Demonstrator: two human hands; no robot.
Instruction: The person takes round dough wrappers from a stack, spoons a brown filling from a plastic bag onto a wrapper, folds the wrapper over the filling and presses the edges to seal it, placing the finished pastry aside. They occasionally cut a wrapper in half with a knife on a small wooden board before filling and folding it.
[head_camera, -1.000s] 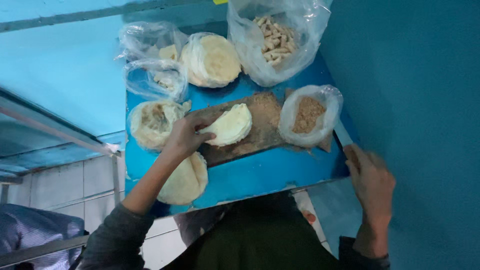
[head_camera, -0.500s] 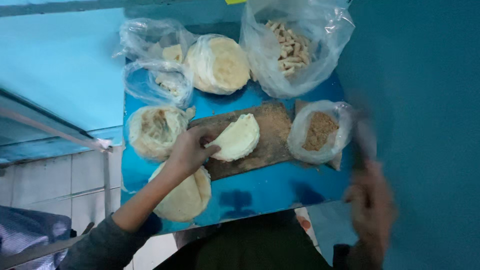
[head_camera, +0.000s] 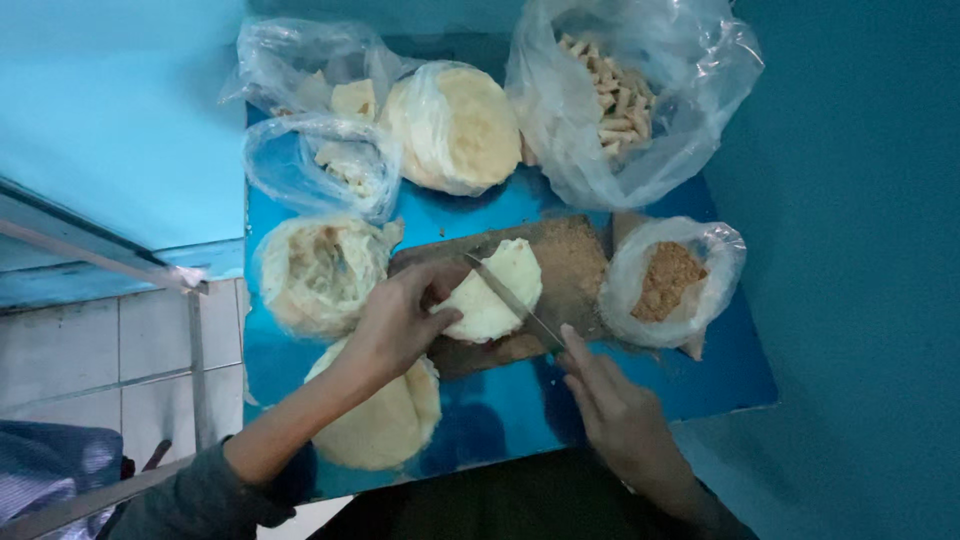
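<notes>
A small blue table (head_camera: 640, 395) is seen from above, with a brown wooden cutting board (head_camera: 575, 262) lying near its middle. A pale, folded round of flatbread (head_camera: 497, 293) is laid on the board. The flatbread's near-left edge is pinned down by the left hand (head_camera: 400, 318), whose fingers are curled and pressed onto it. The right hand (head_camera: 612, 400), just off the board's near edge, is clenched around the handle of a knife (head_camera: 512, 298), with the forefinger stretched along it. The thin blade is laid slantwise across the flatbread, touching its top.

To the right of the board, touching it, an open plastic bag of brown crumbs (head_camera: 672, 280) is set. Beyond the board, at the far right of the table, a large clear bag of pale stick-shaped pieces (head_camera: 620, 95) is placed. Beyond the board's far edge, a wrapped stack of flatbreads (head_camera: 458, 127) is seen. To the far left of that, two clear bags of small pale chunks (head_camera: 335, 140) are found. Just left of the board, a bag holding an opened, torn flatbread (head_camera: 320, 272) is set, and nearer than the board, under the left forearm, a plain round of flatbread (head_camera: 392, 420) lies at the table's edge.
</notes>
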